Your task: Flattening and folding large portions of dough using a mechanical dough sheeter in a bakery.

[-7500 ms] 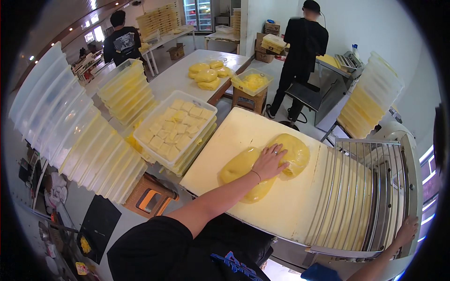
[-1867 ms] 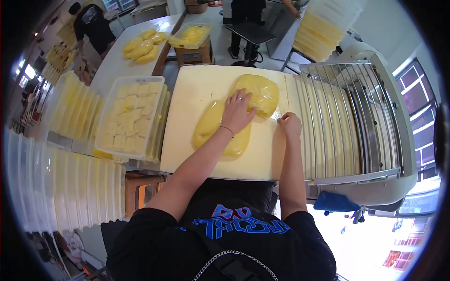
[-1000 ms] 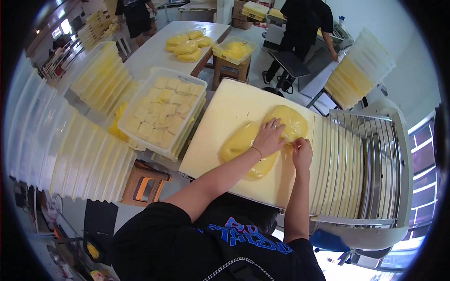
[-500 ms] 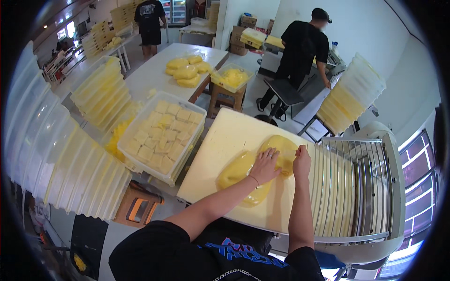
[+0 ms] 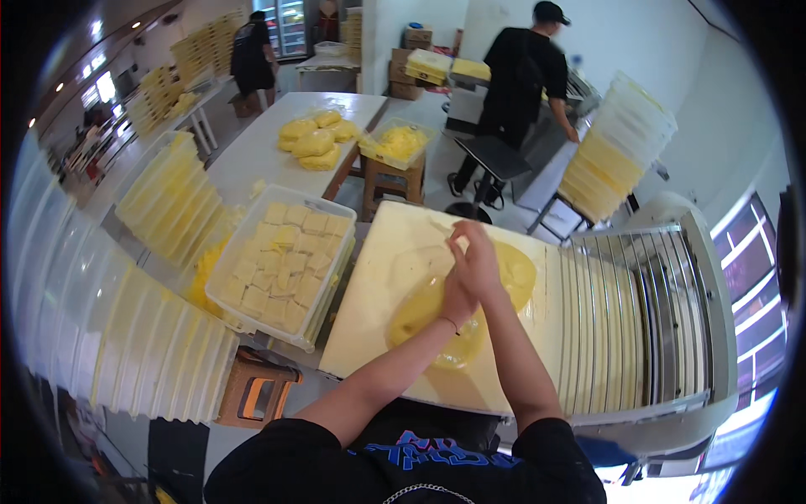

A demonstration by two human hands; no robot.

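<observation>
Two smooth, glossy yellow lumps that look like dough lie side by side on a cream-coloured board. The left lump is partly covered by my left forearm; the right lump shows beyond my right wrist. Above them my hands are together. My right hand crosses in front with bent fingers, its thumb and fingertips meeting by the other hand's fingers. Most of my left hand is behind it, so its fingers are hidden. Whether anything small is between the hands cannot be made out. The board reaches to the machine's wire guard.
At left stand a tub of pale cut blocks, tall stacked clear tubs and a brown stool. Yellow bagged lumps rest on a white table. Beyond the board are a black-topped stand and a co-worker.
My left hand has come up off the lumps, and my right hand has swung left to meet it. The view has shifted slightly. The far person at upper left now bends over.
</observation>
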